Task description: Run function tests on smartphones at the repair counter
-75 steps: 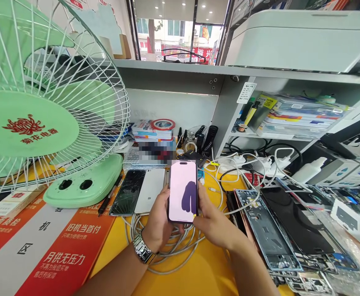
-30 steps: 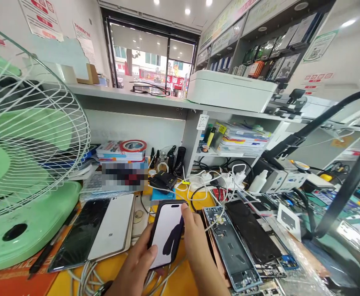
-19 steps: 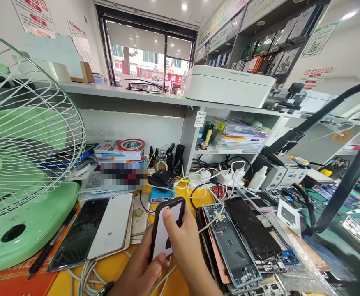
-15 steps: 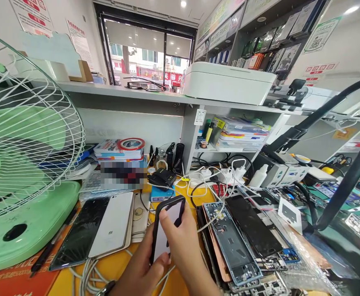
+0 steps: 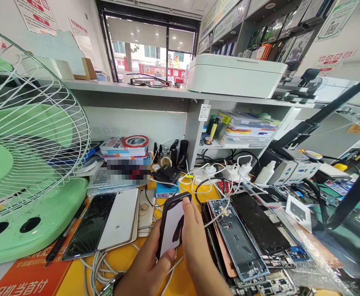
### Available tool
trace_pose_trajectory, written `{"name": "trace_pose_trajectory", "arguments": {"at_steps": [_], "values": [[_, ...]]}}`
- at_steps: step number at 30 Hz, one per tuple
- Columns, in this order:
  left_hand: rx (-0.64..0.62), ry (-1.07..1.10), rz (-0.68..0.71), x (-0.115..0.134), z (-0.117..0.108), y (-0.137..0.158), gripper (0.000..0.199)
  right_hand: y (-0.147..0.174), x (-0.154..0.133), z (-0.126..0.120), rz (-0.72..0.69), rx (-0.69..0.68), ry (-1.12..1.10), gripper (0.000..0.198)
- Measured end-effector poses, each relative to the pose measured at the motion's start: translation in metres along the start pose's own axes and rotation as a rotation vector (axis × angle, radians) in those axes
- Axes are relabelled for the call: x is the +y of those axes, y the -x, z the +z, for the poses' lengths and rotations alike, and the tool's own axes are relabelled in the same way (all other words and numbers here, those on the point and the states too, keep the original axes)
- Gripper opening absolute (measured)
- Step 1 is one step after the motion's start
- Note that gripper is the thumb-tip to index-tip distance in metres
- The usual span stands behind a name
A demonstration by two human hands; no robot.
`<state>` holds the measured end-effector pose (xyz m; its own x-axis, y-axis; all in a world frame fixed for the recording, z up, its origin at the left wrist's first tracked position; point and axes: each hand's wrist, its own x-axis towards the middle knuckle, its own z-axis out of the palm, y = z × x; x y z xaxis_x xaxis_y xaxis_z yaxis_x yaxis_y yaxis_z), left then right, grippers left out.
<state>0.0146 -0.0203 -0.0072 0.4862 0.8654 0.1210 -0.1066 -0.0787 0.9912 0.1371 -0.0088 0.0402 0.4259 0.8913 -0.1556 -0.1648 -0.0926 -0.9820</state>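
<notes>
A smartphone (image 5: 171, 226) with a black case edge and a lit, mostly white screen is tilted upright between my hands. A dark shape shows on its screen. My left hand (image 5: 151, 259) is wrapped round the phone's left side and lower end, thumb across the bottom of the screen. Along the right edge, my right hand (image 5: 195, 242) grips the phone, its thumb near the upper right corner; the fingers behind are hidden. A watch (image 5: 112, 284) is on my left wrist. To the right lie an opened blue phone frame (image 5: 237, 240) and a black phone screen (image 5: 260, 224).
A green fan (image 5: 35, 222) stands at the left, beside a white phone (image 5: 118, 222) and a dark glossy phone (image 5: 89, 226). Coiled cables (image 5: 98, 267) lie on the yellow surface. Behind are a blue box (image 5: 167, 190) and a power strip with chargers (image 5: 211, 170). A black arm (image 5: 349, 193) crosses the right.
My right thumb has moved from over the screen to the phone's upper right edge, uncovering more of the screen. The view has shifted slightly, so most things sit further right.
</notes>
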Motion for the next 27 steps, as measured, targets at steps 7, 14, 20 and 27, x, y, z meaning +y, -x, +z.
{"name": "trace_pose_trajectory", "arguments": {"at_steps": [7,14,20,27], "values": [[0.014,-0.076,-0.006,0.007,0.001,0.000,0.065,-0.001,0.001,0.002,-0.114,-0.049,0.098,0.039],[0.055,0.069,-0.189,0.013,0.001,0.000,0.071,-0.002,-0.001,-0.003,-0.003,-0.029,-0.027,0.038],[0.141,0.243,-0.246,0.006,-0.006,-0.004,0.070,-0.005,-0.004,-0.014,-0.079,-0.380,-0.031,0.023],[0.124,0.151,-0.270,0.019,-0.005,-0.002,0.072,-0.015,-0.002,-0.019,-0.079,-0.252,-0.007,0.027]]}}
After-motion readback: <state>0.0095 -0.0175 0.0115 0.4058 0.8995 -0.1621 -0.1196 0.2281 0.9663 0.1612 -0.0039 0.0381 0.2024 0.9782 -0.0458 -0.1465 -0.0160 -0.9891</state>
